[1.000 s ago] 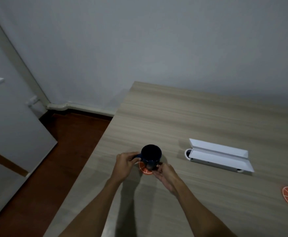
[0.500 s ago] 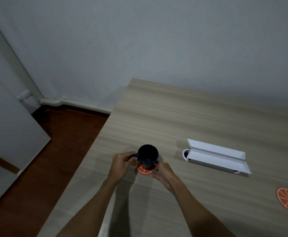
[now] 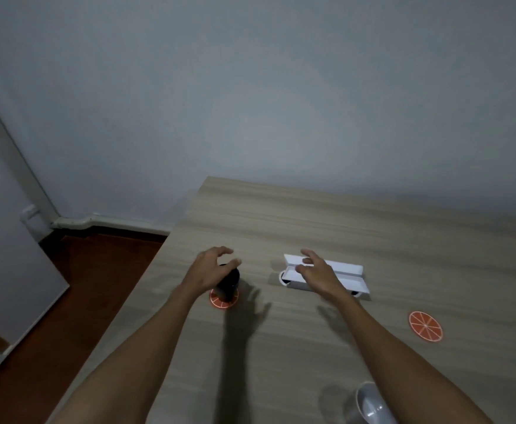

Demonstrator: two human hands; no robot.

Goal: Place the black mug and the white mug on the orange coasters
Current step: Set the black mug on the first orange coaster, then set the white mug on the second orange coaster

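Observation:
The black mug [image 3: 229,286] stands upright on an orange coaster [image 3: 221,301] near the table's left edge. My left hand [image 3: 208,269] hovers just above and left of the mug, fingers apart, holding nothing and partly hiding it. My right hand [image 3: 318,275] floats open over the white box, empty. A second orange coaster [image 3: 425,326] lies bare at the right. The white mug [image 3: 370,405] sits at the bottom edge, partly hidden behind my right forearm.
A long white box [image 3: 347,275] with its lid open lies on the wooden table [image 3: 281,228] behind my right hand. The table's left edge drops to a dark red floor [image 3: 76,289]. A grey wall stands behind.
Both hands have let go of the black mug and lifted away; the right hand moved right over the white box. The view dropped, bringing the white mug into sight.

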